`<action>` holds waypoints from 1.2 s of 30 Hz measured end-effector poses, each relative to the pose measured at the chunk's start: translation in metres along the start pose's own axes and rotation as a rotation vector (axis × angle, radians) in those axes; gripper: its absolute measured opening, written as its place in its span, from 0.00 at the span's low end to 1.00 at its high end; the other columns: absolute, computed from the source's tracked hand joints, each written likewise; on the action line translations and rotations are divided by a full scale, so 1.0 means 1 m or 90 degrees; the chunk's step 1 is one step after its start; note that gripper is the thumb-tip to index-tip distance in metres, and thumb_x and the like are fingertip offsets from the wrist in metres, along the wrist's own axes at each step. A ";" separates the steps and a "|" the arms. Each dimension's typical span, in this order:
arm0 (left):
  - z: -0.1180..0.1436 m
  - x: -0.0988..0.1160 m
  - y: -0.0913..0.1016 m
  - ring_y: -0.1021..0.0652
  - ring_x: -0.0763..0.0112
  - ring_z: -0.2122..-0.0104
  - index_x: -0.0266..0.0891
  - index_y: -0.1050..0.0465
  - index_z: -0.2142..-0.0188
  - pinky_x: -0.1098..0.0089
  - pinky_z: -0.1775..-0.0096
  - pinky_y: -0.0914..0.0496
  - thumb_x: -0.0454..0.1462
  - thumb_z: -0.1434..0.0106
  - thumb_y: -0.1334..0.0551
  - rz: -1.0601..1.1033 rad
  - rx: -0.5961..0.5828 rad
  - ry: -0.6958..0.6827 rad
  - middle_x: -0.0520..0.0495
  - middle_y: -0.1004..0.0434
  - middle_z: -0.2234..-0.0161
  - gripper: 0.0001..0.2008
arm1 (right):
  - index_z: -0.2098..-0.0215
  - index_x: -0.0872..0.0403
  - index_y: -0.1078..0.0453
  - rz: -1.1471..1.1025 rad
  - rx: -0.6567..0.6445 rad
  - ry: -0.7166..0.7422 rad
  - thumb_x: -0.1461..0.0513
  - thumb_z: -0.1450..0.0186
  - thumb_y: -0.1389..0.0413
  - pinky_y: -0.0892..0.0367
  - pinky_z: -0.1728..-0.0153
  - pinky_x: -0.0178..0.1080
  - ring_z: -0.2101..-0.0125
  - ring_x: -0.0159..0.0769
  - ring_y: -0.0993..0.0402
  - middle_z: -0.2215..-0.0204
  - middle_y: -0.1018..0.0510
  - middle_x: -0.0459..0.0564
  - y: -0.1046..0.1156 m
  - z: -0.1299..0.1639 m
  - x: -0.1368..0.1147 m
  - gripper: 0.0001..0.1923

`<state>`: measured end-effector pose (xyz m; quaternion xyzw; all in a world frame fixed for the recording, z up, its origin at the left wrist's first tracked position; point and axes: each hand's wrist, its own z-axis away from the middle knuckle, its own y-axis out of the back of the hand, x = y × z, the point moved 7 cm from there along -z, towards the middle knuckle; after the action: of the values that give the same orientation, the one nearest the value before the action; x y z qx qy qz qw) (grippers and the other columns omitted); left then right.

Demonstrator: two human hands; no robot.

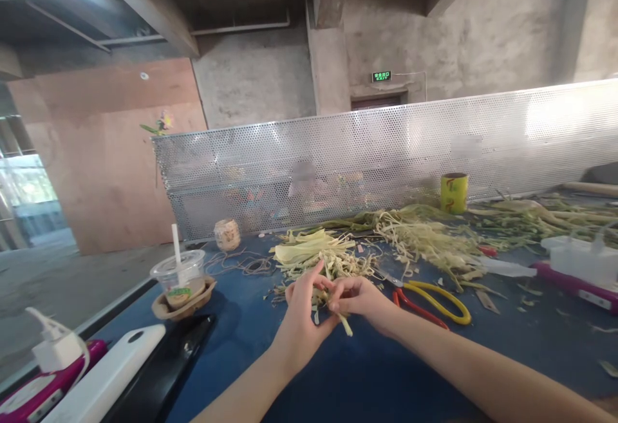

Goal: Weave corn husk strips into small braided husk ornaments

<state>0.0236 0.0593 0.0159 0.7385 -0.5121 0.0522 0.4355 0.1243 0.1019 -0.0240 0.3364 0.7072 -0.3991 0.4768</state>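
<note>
My left hand (306, 310) and my right hand (360, 297) meet above the front middle of the blue table. Between the fingertips of both is a small bunch of pale dried plant strips (346, 326), one end hanging down below them. My fingers hide most of it. Just behind lies a heap of pale, flat leaf strips (313, 246) with curled, shredded pieces. To the right of my right hand, scissors (434, 300) with one yellow and one red handle rest on the table.
A plastic cup (181, 275) with a straw stands in a brown holder at left, near a black tray (167, 358) and a white power bank-like slab (111, 371). Twine (241, 262), a yellow roll (454, 193) and more plant stalks (526, 217) lie toward a perforated metal screen (386, 152).
</note>
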 end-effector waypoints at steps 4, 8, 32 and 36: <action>0.001 0.007 0.002 0.31 0.61 0.55 0.53 0.53 0.42 0.54 0.50 0.44 0.31 0.44 0.40 -0.086 0.029 -0.049 0.49 0.30 0.59 0.34 | 0.84 0.58 0.30 0.001 -0.016 0.020 0.58 0.58 0.32 0.41 0.77 0.31 0.81 0.25 0.35 0.83 0.28 0.42 -0.003 0.002 -0.003 0.14; 0.001 0.009 0.003 0.29 0.61 0.55 0.52 0.56 0.41 0.56 0.52 0.42 0.30 0.44 0.39 -0.139 0.059 -0.082 0.48 0.30 0.59 0.36 | 0.79 0.57 0.28 0.013 -0.023 0.030 0.55 0.53 0.35 0.39 0.71 0.33 0.74 0.28 0.31 0.77 0.25 0.45 -0.007 0.005 -0.007 0.14; 0.007 0.024 0.012 0.28 0.62 0.59 0.49 0.78 0.38 0.59 0.54 0.47 0.34 0.44 0.36 -0.170 0.124 -0.104 0.55 0.20 0.66 0.51 | 0.79 0.55 0.39 -0.033 0.049 -0.053 0.56 0.55 0.38 0.50 0.80 0.30 0.84 0.21 0.46 0.85 0.37 0.38 0.001 0.004 0.004 0.15; 0.006 0.021 0.010 0.28 0.62 0.59 0.50 0.76 0.38 0.58 0.53 0.47 0.33 0.42 0.38 -0.161 0.120 -0.084 0.56 0.20 0.68 0.47 | 0.79 0.55 0.38 -0.042 0.061 -0.057 0.56 0.56 0.36 0.50 0.81 0.30 0.86 0.20 0.47 0.85 0.37 0.37 0.002 0.004 0.006 0.17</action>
<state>0.0237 0.0391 0.0290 0.8365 -0.4354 -0.0035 0.3327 0.1260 0.0995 -0.0310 0.3171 0.6762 -0.4626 0.4777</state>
